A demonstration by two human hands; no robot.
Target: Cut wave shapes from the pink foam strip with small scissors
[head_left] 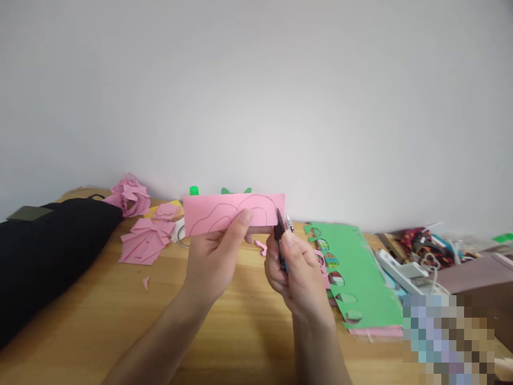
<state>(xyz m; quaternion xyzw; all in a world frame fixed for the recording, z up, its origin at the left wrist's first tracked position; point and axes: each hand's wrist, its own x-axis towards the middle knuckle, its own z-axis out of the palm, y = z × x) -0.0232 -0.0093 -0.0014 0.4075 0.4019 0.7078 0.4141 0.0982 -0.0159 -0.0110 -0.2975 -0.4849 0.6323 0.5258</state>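
Observation:
My left hand (216, 254) pinches a strip of pink paper (256, 203) by its lower edge, thumb in front and fingers behind. Curved pencil-like outlines run across the strip. My right hand (294, 262) is wrapped round dark scissors (279, 230), whose blades point up at the right end of the strip, close to the drawn line. Whether the blades have cut into the paper there I cannot tell. A white pen (289, 223) shows just behind the scissors. Small pink scraps (261, 247) lie on the table below.
Folded pink paper pieces (146, 243) and a pink paper flower (127, 195) lie at the left, beside a black bag (52, 256). Green paper (356, 272) with cut-out holes is on the right, near a white power strip (403, 272) and a cluttered box (476, 272). A green cap (194, 190) stands behind.

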